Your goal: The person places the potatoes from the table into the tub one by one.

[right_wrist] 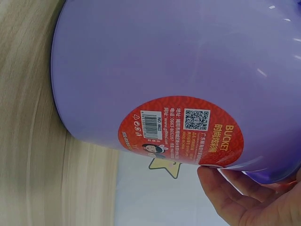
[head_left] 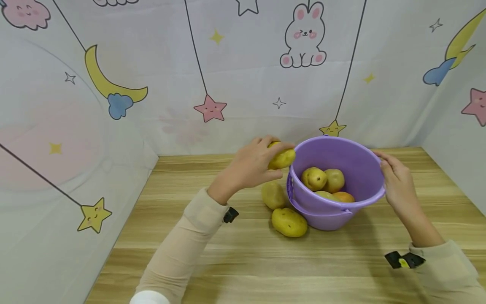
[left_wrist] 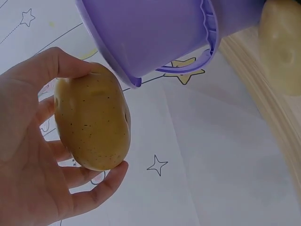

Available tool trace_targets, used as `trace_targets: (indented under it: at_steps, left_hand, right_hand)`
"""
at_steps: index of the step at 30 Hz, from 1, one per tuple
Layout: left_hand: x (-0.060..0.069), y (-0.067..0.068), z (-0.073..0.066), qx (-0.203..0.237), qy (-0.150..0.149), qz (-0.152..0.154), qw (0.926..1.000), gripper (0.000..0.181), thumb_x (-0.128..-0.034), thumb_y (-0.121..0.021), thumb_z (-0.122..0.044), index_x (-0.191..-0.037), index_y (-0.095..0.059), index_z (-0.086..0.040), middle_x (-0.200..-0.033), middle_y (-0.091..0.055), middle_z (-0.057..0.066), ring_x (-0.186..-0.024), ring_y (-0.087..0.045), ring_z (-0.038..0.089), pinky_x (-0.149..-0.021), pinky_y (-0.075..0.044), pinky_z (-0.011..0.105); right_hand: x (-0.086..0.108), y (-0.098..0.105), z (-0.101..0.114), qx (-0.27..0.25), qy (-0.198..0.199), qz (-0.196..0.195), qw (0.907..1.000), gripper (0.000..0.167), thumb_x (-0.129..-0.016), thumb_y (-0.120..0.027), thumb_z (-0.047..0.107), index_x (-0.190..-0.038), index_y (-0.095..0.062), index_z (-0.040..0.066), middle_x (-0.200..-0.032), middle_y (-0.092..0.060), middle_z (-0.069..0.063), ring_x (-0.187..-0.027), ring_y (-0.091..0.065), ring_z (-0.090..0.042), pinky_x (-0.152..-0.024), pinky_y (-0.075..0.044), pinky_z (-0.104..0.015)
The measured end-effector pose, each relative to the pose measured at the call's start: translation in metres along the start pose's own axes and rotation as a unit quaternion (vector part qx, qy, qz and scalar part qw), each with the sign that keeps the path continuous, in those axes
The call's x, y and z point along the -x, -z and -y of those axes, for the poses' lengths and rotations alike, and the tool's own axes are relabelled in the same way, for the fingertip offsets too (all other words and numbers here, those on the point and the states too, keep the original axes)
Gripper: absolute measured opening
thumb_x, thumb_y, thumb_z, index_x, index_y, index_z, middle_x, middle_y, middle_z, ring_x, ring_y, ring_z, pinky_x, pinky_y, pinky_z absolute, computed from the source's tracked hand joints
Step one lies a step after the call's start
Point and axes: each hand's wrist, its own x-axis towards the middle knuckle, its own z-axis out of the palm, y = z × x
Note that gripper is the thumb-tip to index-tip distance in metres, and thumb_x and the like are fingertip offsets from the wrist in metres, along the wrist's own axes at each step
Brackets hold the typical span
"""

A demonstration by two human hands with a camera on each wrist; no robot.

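My left hand (head_left: 255, 164) holds a yellow potato (head_left: 282, 157) beside the left rim of a purple bucket (head_left: 334, 216). In the left wrist view the thumb and fingers curl round the same potato (left_wrist: 96, 120). My right hand (head_left: 398, 179) grips the bucket's right rim; in the right wrist view its fingers (right_wrist: 221, 193) touch the wall below a red label (right_wrist: 183, 132). Inside the bucket lie several potato-like things, among them a yellow one (head_left: 314, 178) and an orange-tinted round one (head_left: 344, 196). Two more potatoes, one paler (head_left: 274, 195) and one yellow (head_left: 289, 222), rest against the bucket's left side.
The bucket stands on a wood-grain table (head_left: 243, 261), tilted a little. Its purple handle (head_left: 290, 188) hangs down on the left. A white curtain (head_left: 243, 76) printed with stars, moons and a rabbit closes off the back and both sides.
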Motion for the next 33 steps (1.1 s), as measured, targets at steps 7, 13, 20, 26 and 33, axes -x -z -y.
trace_targets:
  at_steps: [7,13,20,26,33]
  left_hand:
    - [-0.007,0.003,-0.011,-0.006,-0.003,0.018,0.9998,0.062,-0.0924,-0.064,-0.049,-0.15,-0.042,-0.038,-0.14,-0.047,0.003,-0.111,-0.049,0.021,-0.075,-0.049,0.034]
    - [-0.013,0.005,-0.017,-0.007,-0.01,0.025,0.9996,0.064,-0.091,-0.065,-0.042,-0.15,-0.04,-0.039,-0.141,-0.046,0.003,-0.116,-0.048,0.022,-0.08,-0.05,0.035]
    - [-0.02,0.007,-0.025,-0.002,-0.021,0.035,0.9992,0.066,-0.0921,-0.065,-0.044,-0.152,-0.037,-0.04,-0.144,-0.045,0.003,-0.121,-0.047,0.023,-0.087,-0.049,0.037]
    - [-0.026,0.005,-0.033,0.006,-0.036,0.036,0.9987,0.067,-0.0916,-0.063,-0.042,-0.153,-0.037,-0.038,-0.143,-0.046,0.004,-0.121,-0.048,0.023,-0.089,-0.049,0.038]
    - [-0.032,0.003,-0.041,0.006,-0.048,0.041,0.998,0.068,-0.0921,-0.063,-0.042,-0.154,-0.035,-0.038,-0.145,-0.044,0.005,-0.125,-0.046,0.024,-0.087,-0.052,0.039]
  right_hand:
    - [0.0,0.0,0.0,0.005,-0.004,0.001,1.0,0.041,-0.108,-0.036,0.015,-0.137,-0.052,-0.009,-0.115,-0.06,-0.001,-0.088,-0.056,0.003,-0.072,-0.045,-0.009]
    - [-0.001,-0.001,0.001,0.006,-0.004,-0.001,1.0,0.041,-0.108,-0.036,0.015,-0.136,-0.053,-0.009,-0.118,-0.06,-0.005,-0.09,-0.055,0.004,-0.073,-0.044,-0.008]
    - [0.0,0.0,0.001,0.004,-0.004,0.0,1.0,0.042,-0.108,-0.036,0.016,-0.136,-0.053,-0.009,-0.114,-0.06,-0.002,-0.087,-0.056,0.004,-0.071,-0.045,-0.008]
    - [0.0,0.0,0.002,0.007,-0.005,0.0,1.0,0.042,-0.108,-0.036,0.016,-0.136,-0.053,-0.009,-0.114,-0.06,-0.003,-0.087,-0.056,0.004,-0.071,-0.045,-0.009]
    - [-0.001,0.0,0.002,0.004,-0.005,-0.002,1.0,0.042,-0.108,-0.036,0.016,-0.136,-0.053,-0.009,-0.11,-0.059,0.006,-0.086,-0.056,0.004,-0.071,-0.045,-0.009]
